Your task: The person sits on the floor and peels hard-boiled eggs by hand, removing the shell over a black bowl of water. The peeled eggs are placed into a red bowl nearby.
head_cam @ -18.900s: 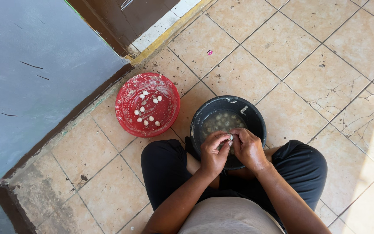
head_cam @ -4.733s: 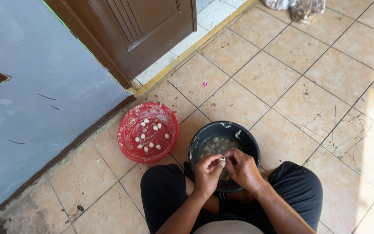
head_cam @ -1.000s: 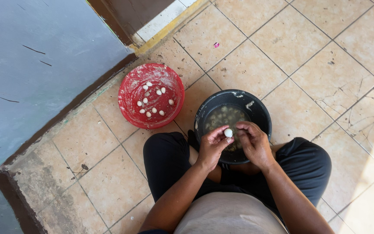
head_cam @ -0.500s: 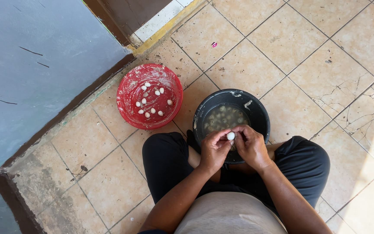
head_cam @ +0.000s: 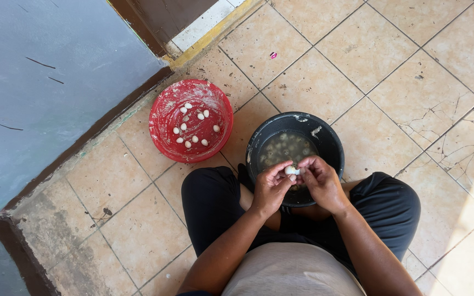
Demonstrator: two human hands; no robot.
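Fingers of left hand (head_cam: pixel 270 189) and right hand (head_cam: pixel 320 183) pinch a small white egg (head_cam: pixel 290 170) over the black bucket (head_cam: pixel 333 143).

basin (head_cam: pixel 191 121) left of bucket (head_cam: pixel 325 140), hands (head_cam: pixel 297 183) above bucket

The floor (head_cam: pixel 390 71) is laid with beige square tiles, stained, and cracked at the right of the frame, where sunlight brightens it. A blue-grey wall (head_cam: pixel 45 82) with a dark brown base strip fills the upper left. At top centre are a brown door (head_cam: pixel 160 13) and a yellow threshold (head_cam: pixel 209 35).
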